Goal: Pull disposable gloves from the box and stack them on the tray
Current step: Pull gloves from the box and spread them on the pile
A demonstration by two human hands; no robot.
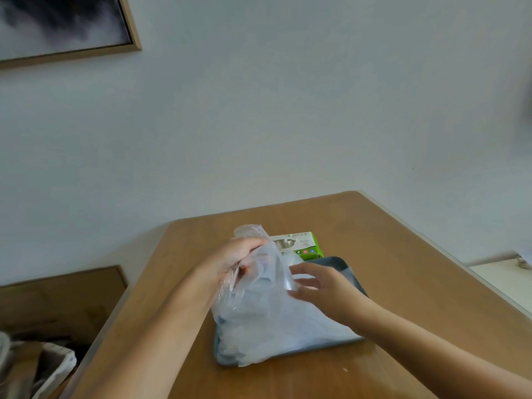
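Tray (352, 273) sits well in from the table (417, 298) edges. Gloves (273, 321) heaped on it spill over the near rim. Right hand (319, 283) is spread loose on the heap, left hand (233, 257) clutches a lifted glove (253, 233). The box (309, 246) is just behind, with open wood to the right.

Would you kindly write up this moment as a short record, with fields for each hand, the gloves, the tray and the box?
left hand: grips the top of a clear glove, raised over the tray
right hand: fingers spread, touching the glove's side
pile: loose clear gloves covering most of the tray
tray: blue, lying on the wooden table
box: green and white, just behind the tray, partly hidden
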